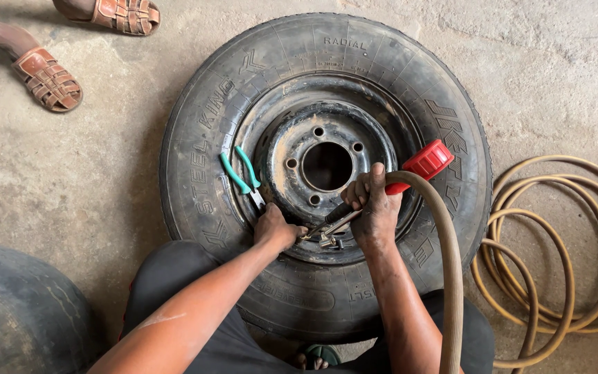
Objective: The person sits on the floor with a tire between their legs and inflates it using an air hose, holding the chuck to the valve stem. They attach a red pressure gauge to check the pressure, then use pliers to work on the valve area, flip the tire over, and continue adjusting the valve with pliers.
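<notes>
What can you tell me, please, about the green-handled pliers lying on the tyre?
The green-handled pliers are a small metal pair with two teal grips splayed apart in a V, pointing up and left. They lie flat on the dusty steel wheel rim, inside the black rubber tyre. Their short grey nose points down towards the left hand, which is just beside it; contact is unclear.

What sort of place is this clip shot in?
Likely a tyre repair workshop: a truck tyre lies flat on a bare concrete floor, with a coiled air hose and green-handled pliers close by.

Red-handled air chuck [382, 197] with tan hose [451, 277], angled over flat-lying tyre's [195, 180] rim
</notes>
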